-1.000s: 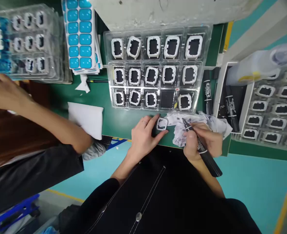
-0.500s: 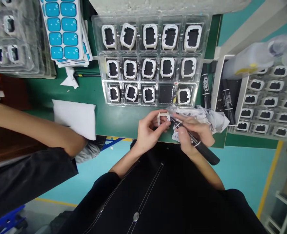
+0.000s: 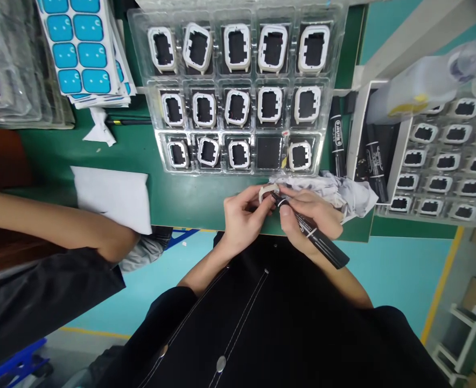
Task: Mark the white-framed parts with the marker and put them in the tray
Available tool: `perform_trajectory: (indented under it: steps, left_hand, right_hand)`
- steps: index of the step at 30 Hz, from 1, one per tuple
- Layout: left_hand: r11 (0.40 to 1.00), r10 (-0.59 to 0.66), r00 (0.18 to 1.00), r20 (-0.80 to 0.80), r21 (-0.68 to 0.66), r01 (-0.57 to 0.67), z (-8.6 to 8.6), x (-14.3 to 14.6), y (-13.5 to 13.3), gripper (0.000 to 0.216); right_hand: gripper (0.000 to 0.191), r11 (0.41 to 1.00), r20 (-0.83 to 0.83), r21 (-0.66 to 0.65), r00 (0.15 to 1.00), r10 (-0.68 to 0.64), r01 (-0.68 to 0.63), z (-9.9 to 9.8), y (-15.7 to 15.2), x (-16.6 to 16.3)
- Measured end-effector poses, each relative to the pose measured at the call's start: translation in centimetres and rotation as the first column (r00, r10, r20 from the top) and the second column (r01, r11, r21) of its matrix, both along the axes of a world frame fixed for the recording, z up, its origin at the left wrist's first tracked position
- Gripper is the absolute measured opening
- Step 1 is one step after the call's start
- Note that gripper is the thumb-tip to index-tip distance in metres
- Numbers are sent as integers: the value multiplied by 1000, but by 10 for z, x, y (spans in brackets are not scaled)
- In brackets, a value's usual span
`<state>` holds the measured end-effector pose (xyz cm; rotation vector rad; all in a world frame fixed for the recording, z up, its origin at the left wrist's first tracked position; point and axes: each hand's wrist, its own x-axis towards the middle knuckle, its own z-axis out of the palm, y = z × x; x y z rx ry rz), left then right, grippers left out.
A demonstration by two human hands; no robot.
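Between its thumb and fingers, my left hand [image 3: 244, 218] pinches a small white watch-case frame [image 3: 267, 189], tilted above the table's front edge. My right hand [image 3: 308, 215] grips a black marker [image 3: 321, 242] like a pen, its tip end up against the frame. Whether the tip touches the frame is hidden by my fingers. Behind my hands lies a clear plastic tray [image 3: 217, 129] of similar white frames, with one bare pocket in the front row. A crumpled white cloth [image 3: 345, 196] lies beside and behind my right hand.
Another marker [image 3: 337, 137] lies right of the tray, near a white box [image 3: 361, 126] holding a marker and a plastic bottle [image 3: 411, 91]. More framed trays [image 3: 435, 167] stand far right. Blue sticker sheets [image 3: 88, 51] and a white packet [image 3: 111, 199] lie left, near another person's arm [image 3: 56, 218].
The marker's tip end has moved left, closer to the frame, and the frame has turned in my left fingers. My view has shifted slightly, so the tray sits further left and higher.
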<state>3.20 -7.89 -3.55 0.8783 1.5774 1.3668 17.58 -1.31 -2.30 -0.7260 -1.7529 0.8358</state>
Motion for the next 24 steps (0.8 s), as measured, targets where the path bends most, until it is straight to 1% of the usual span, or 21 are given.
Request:
perform_trajectory:
  steps: [5,13,16,20,24]
  left_hand:
    - [1000,22,999,-44,-17,-22,1,1,1,23]
    - [1000,13,994,-110,-4,-14,0,0,-1,24]
    - [1000,9,984,-177,10,-7,-1,0,-2,22]
    - [1000,-4,951,-310,8,6,0,1,-2,22]
    - [1000,3,938,-347,14,2,1,2,-3,23]
  right_hand:
    - [22,1000,29,21,1000,-13,12,-1,0,0]
    - [21,1000,67,21,998,-21,19,3,1,0]
    - [20,999,89,39,996,-19,15,3,0,1]
    - [15,993,129,108,990,-56,42,-2,-1,0]
    - [16,994,109,97,993,-55,45,-3,-2,-1]
